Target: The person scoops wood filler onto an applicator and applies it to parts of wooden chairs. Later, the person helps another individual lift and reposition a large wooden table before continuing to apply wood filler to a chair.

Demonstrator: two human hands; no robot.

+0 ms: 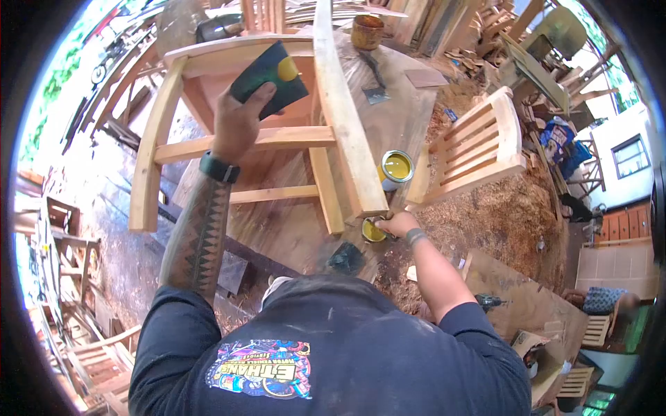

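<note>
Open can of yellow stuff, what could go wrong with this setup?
The open can is close beside the wooden frame, so a nudge might tip it. Sawdust lies nearby and could get into the can. The yellow dab on the dark sheet in the left hand may smear or drop.

Floor strewn with sawdust [517, 232]. White wall [607, 182] with dark-framed window [630, 157] seen at right. Wood pieces [438, 29] stacked toward top. Wooden chair frames [78, 249] crowded at left. Greenery [51, 104] lit by bright daylight beyond left side.
</note>
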